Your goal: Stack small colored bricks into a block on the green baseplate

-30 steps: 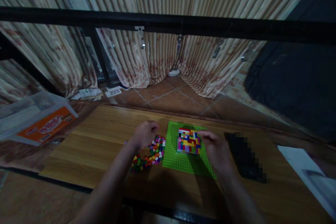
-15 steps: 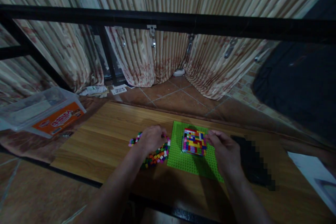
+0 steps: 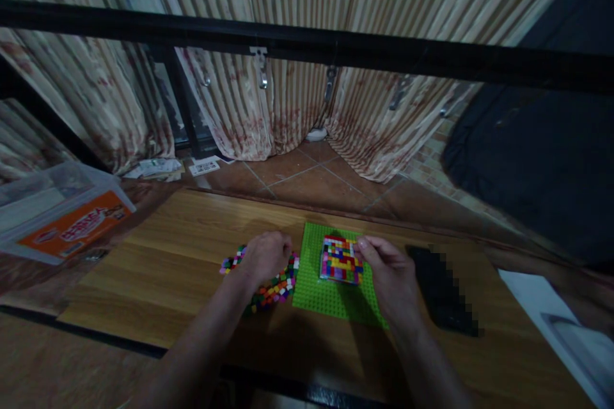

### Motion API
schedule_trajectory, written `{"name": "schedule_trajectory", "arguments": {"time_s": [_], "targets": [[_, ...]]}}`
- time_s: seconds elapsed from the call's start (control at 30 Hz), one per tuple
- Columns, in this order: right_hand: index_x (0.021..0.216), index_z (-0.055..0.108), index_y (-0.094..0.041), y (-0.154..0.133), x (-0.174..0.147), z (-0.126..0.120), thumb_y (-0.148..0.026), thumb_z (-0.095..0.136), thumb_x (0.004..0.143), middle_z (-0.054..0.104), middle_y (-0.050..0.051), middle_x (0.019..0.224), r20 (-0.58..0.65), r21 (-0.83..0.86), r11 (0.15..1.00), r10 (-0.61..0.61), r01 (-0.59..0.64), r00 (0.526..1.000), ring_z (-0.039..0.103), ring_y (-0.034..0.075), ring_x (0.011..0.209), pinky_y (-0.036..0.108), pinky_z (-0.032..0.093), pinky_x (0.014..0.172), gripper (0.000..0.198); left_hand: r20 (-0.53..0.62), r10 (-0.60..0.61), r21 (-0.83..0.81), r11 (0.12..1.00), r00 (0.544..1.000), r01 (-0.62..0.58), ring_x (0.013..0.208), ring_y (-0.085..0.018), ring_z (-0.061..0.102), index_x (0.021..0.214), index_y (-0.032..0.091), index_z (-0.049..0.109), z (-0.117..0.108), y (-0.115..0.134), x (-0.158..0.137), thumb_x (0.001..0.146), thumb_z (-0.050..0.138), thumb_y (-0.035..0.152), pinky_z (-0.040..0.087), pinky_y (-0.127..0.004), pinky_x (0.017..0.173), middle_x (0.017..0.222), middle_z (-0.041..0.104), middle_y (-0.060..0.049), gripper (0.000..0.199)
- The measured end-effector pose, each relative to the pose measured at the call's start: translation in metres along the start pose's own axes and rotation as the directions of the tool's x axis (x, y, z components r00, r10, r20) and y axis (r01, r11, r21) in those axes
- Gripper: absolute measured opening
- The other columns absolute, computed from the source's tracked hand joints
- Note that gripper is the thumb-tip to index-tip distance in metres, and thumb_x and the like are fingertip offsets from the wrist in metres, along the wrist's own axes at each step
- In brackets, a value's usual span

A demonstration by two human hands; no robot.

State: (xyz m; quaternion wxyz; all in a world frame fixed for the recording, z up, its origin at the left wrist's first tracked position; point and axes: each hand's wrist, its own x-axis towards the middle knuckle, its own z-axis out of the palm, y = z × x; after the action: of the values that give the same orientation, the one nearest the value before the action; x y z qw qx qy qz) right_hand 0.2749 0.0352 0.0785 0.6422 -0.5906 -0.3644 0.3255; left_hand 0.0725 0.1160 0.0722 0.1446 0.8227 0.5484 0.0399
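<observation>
The right hand [image 3: 391,271] pinches thumb to fingers at the far right corner of the brick block [image 3: 339,262], on the green baseplate [image 3: 311,297] near the desk's [image 3: 158,255] far edge. The left hand [image 3: 265,257] curls over loose bricks [image 3: 274,293] beside the baseplate's left edge; I can't tell whether either holds a piece.

Widest way in: from the left, over bare wood tabletop [image 3: 153,249] up to the loose bricks [image 3: 275,293]. Left hand [image 3: 265,257] over that pile, blocking much of it from above. Green baseplate [image 3: 314,297]: open studs in front of the multicoloured brick block [image 3: 340,262], plus a narrow strip along its left side. Block's right side obstructed by right hand [image 3: 391,268], fingertips at its edge. Black flat object [image 3: 432,291], partly pixelated, lies just right of that hand. Black metal bar [image 3: 297,41] spans the view higher up; clearance beneath unclear.
</observation>
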Motion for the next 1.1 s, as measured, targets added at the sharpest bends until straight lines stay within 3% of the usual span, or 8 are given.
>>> {"name": "schedule_trajectory", "arguments": {"time_s": [0.27, 0.43, 0.5, 0.67, 0.87, 1.1], "targets": [[0.076, 0.075, -0.023, -0.001, -0.004, 0.002, -0.042, 0.075, 0.071, 0.071, -0.001, 0.07, 0.057, 0.005, 1.0, -0.028, 0.027, 0.998, 0.062, 0.014, 0.066, 0.027, 0.051, 0.064, 0.019, 0.01, -0.011, -0.038, 0.999, 1.0, 0.011, 0.079, -0.018, 0.066, 0.085, 0.022, 0.07, -0.005, -0.002, 0.001, 0.086, 0.045, 0.023, 0.043, -0.026, 0.069, 0.082, 0.072, -0.005, 0.025], [0.079, 0.075, -0.023, 0.0, -0.005, 0.002, -0.041, 0.073, 0.073, 0.072, 0.0, 0.074, 0.104, 0.015, 1.0, -0.022, 0.021, 0.994, 0.062, 0.014, 0.068, 0.028, 0.051, 0.065, 0.019, -0.09, 0.023, -0.197, 0.98, 0.996, -0.04, 0.07, -0.015, 0.062, 0.08, 0.02, 0.064, -0.007, -0.002, 0.003, 0.087, 0.043, 0.021, 0.04, -0.024, 0.064, 0.076, 0.068, -0.003, 0.023], [0.081, 0.075, -0.023, 0.001, -0.005, 0.001, -0.042, 0.073, 0.074, 0.071, 0.0, 0.073, 0.116, 0.009, 1.0, -0.013, 0.013, 0.993, 0.062, 0.014, 0.067, 0.028, 0.051, 0.065, 0.02, -0.107, 0.07, -0.343, 0.934, 0.992, -0.103, 0.07, -0.013, 0.061, 0.08, 0.019, 0.062, -0.006, -0.001, 0.003, 0.087, 0.043, 0.02, 0.042, -0.023, 0.065, 0.075, 0.066, -0.002, 0.02], [0.08, 0.074, -0.021, 0.0, -0.004, 0.002, -0.044, 0.073, 0.073, 0.071, 0.001, 0.072, 0.1, 0.01, 1.0, -0.003, 0.002, 0.995, 0.062, 0.015, 0.067, 0.029, 0.051, 0.065, 0.023, -0.101, 0.182, -0.657, 0.726, 0.978, -0.203, 0.07, -0.012, 0.06, 0.088, 0.018, 0.056, 0.003, 0.008, 0.004, 0.085, 0.047, 0.02, 0.045, -0.023, 0.066, 0.077, 0.064, 0.0, 0.01], [0.076, 0.074, -0.02, -0.001, -0.001, 0.002, -0.045, 0.073, 0.071, 0.071, 0.001, 0.07, 0.044, -0.014, 1.0, 0.023, -0.022, 0.999, 0.062, 0.015, 0.066, 0.028, 0.051, 0.065, 0.025, -0.07, 0.23, -0.642, 0.734, 0.971, -0.22, 0.066, -0.012, 0.057, 0.084, 0.018, 0.056, 0.007, 0.023, 0.0, 0.083, 0.051, 0.021, 0.043, -0.023, 0.062, 0.072, 0.062, 0.002, 0.006], [0.076, 0.074, -0.02, 0.002, 0.002, -0.001, -0.048, 0.074, 0.069, 0.072, 0.001, 0.073, 0.032, -0.023, 0.999, 0.047, -0.046, 0.998, 0.064, 0.016, 0.067, 0.029, 0.052, 0.067, 0.028, -0.031, 0.32, -0.499, 0.816, 0.947, -0.292, 0.074, -0.013, 0.061, 0.089, 0.02, 0.068, 0.003, 0.03, -0.004, 0.087, 0.046, 0.022, 0.043, -0.022, 0.068, 0.08, 0.068, 0.001, 0.022]]}}
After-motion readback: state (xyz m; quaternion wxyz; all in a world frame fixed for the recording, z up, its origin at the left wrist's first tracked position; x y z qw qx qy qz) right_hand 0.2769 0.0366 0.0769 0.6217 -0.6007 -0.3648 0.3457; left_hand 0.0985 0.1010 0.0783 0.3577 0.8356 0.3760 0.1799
